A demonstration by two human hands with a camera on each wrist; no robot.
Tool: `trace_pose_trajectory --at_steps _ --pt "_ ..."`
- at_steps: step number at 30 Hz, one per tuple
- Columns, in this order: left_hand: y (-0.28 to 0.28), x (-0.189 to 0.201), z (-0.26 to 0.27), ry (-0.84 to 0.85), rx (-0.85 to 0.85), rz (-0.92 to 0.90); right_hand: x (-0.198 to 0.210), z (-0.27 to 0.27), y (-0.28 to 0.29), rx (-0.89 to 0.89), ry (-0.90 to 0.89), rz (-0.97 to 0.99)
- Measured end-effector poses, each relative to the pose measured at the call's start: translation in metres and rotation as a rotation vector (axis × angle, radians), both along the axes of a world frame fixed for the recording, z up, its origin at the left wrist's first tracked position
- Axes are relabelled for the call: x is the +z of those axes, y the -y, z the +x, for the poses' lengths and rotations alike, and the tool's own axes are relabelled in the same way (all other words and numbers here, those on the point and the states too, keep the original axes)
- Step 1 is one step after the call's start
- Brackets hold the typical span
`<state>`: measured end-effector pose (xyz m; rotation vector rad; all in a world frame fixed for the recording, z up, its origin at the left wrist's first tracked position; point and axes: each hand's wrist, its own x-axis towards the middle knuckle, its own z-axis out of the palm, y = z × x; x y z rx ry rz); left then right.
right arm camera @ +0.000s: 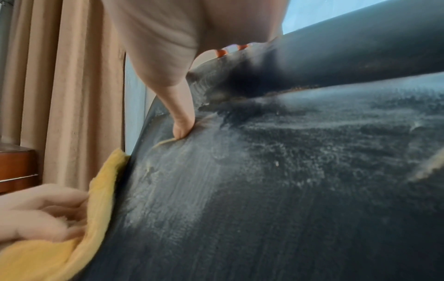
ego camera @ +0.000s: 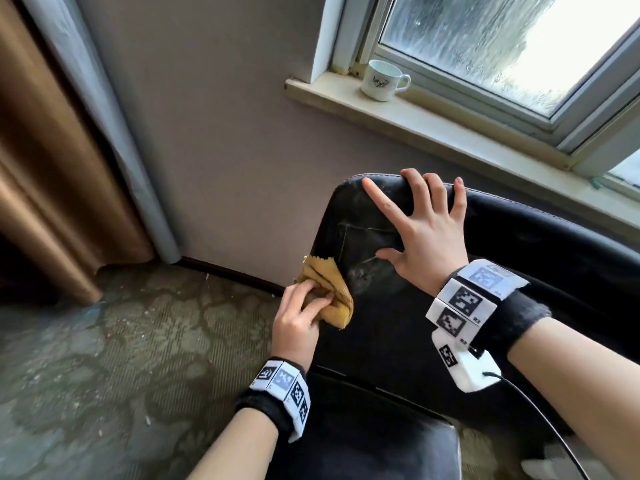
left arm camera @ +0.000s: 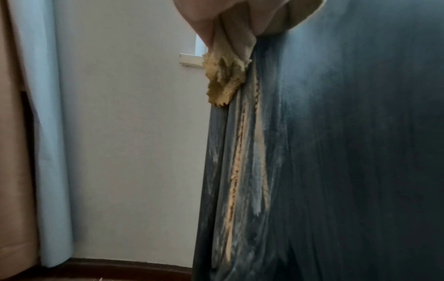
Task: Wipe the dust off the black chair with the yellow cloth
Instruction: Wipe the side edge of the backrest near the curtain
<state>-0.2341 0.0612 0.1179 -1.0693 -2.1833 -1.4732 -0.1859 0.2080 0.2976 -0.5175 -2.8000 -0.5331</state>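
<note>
The black chair (ego camera: 381, 327) stands below the window, its back dusty with grey streaks (right arm camera: 288, 190). My left hand (ego camera: 308, 303) grips the bunched yellow cloth (ego camera: 329, 292) and presses it against the left edge of the chair back. In the left wrist view the cloth (left arm camera: 223, 79) hangs from my fingers (left arm camera: 204, 17) beside the streaked chair (left arm camera: 336, 152). My right hand (ego camera: 422, 223) lies spread on the upper chair back, fingertips at its top edge. The thumb (right arm camera: 182, 121) presses the surface. In the right wrist view the cloth (right arm camera: 100, 190) and left hand (right arm camera: 40, 209) show at lower left.
A white mug (ego camera: 382, 79) stands on the window sill (ego camera: 450, 129) above the chair. A brown curtain (ego camera: 52, 168) hangs at the left by the wall. Patterned carpet (ego camera: 121, 358) covers the floor left of the chair. Wooden furniture (right arm camera: 16, 167) shows behind the curtain.
</note>
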Motion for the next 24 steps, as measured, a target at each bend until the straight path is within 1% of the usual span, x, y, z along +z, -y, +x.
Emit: trace_pose_trajectory --at_steps 1,3,5,6,8,9,10,11,13,15,17,20,21,22,24 --pt "0.006 -0.005 0.0 0.02 -0.024 -0.004 0.0 0.001 0.001 -0.003 0.0 0.001" --pt "0.022 -0.014 0.002 0.113 -0.031 0.022 0.0 0.002 0.002 -0.005 0.0 0.0" --pt "0.036 -0.007 0.001 0.19 0.022 0.084 -0.001 0.001 0.004 -0.007 -0.007 -0.002" --pt "0.038 0.005 -0.003 0.192 0.068 0.132 -0.001 0.0 0.004 -0.007 -0.008 -0.003" --pt "0.029 0.037 -0.012 0.138 0.145 0.218 -0.001 -0.001 0.004 -0.011 -0.011 -0.004" --pt "0.021 0.049 -0.017 0.099 0.139 0.241 -0.001 0.0 0.005 -0.014 -0.012 -0.005" --pt "0.011 0.054 -0.02 0.068 0.098 0.248 0.0 0.001 0.005 -0.016 -0.012 -0.005" --pt "0.002 0.053 -0.02 0.039 0.055 0.236 0.0 0.001 0.006 -0.017 -0.013 -0.007" --pt "-0.009 0.031 -0.01 0.003 0.022 0.167 0.0 0.001 0.006 -0.016 -0.013 -0.008" --pt "-0.006 -0.006 0.004 0.043 0.031 0.093 -0.001 0.0 0.004 -0.015 -0.018 -0.005" --pt "0.008 -0.04 0.013 0.185 0.028 -0.031 -0.002 -0.001 0.003 -0.012 -0.023 0.0" --pt "0.041 -0.079 0.018 0.5 -0.01 -0.302 -0.005 -0.001 0.002 -0.005 -0.029 0.002" --pt "0.05 -0.083 0.018 0.562 -0.035 -0.325 -0.005 -0.001 0.001 -0.005 -0.033 0.002" --pt "0.055 -0.081 0.016 0.574 -0.054 -0.292 -0.006 -0.001 0.001 -0.004 -0.038 0.004" --pt "0.054 -0.056 0.008 0.517 -0.03 -0.144 -0.005 -0.001 0.002 -0.006 -0.031 0.002"
